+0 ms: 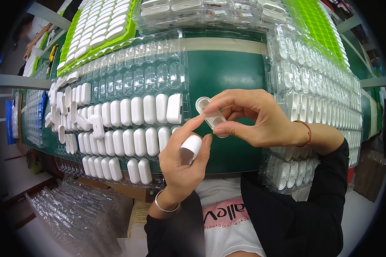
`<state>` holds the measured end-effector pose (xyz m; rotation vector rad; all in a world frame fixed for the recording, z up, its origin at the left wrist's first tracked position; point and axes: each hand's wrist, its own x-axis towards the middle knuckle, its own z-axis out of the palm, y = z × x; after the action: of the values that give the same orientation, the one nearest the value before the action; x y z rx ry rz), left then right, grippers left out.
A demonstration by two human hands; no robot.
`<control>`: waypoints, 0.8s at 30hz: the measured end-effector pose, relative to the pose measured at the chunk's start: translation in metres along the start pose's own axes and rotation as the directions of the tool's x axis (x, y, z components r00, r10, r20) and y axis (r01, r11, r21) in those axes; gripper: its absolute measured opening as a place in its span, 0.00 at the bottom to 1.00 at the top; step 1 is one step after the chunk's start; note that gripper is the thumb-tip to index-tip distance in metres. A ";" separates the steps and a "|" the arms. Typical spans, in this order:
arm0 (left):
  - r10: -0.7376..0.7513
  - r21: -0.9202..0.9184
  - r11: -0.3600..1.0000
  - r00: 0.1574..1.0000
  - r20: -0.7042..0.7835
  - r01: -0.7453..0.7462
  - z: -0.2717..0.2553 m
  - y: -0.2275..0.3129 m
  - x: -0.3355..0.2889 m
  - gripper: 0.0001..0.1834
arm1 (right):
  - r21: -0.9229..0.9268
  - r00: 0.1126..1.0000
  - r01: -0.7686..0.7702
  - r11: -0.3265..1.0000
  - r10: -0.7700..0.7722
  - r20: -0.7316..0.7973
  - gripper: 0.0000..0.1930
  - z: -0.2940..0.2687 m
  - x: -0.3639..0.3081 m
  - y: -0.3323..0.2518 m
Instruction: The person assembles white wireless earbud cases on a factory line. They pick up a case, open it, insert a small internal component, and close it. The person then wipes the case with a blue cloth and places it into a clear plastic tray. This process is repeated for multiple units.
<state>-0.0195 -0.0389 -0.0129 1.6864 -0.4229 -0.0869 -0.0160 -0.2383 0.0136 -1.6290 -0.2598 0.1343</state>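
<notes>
left hand: thumb and fingers clamped on a white shell, its hollow end showing toward the palm. left index finger stretches up and seems to touch the piece held opposite; exact contact hard to tell. right hand: thumb and index pinch a white insert with two rounded wells, tilted, wells up. hands close together but shell and insert apart, both held above the tabletop near its front edge.

step, as judged: shell and insert both picked up, being readied or checked; not yet joined. next move likely calls for turning the shell so its open end meets the insert, lining up the rounded outlines, then pressing evenly. crooked entry could jam or scuff; thumb and index need to stay off the joining edge.

just left of the hands: rows of white cases in clear trays, one case leaning at the row's end. farther left, a loose heap of white parts, some overlapping. behind the rows, a clear tray with unfilled cells. right side: clear trays holding more inserts, partly behind the right forearm.

farther out: green tray of white pieces at back left, another green tray at back right, yellow knife at far left, stacked clear trays below the tabletop.
</notes>
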 end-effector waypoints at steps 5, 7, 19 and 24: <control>-0.012 -0.013 1.000 1.000 0.016 0.012 0.001 0.001 0.001 0.20 | -0.019 1.000 0.010 1.000 -0.010 -0.011 0.14 0.000 0.000 0.002; -0.025 -0.045 0.999 1.000 0.013 0.025 0.000 -0.002 0.001 0.20 | -0.039 0.999 0.029 0.999 -0.029 -0.013 0.14 -0.001 0.000 0.004; -0.238 -0.477 0.833 0.960 0.145 0.279 -0.016 0.001 -0.001 0.34 | 0.004 0.999 -0.040 0.999 0.040 0.019 0.13 -0.003 0.002 0.009; -0.308 -0.527 0.815 0.951 -0.040 0.242 -0.012 -0.003 -0.001 0.35 | -0.003 0.997 -0.062 0.998 0.062 0.040 0.13 -0.004 0.003 0.004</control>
<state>-0.0159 -0.0267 -0.0134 1.1952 -0.0416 -0.2848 -0.0114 -0.2413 0.0101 -1.6378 -0.2402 0.2144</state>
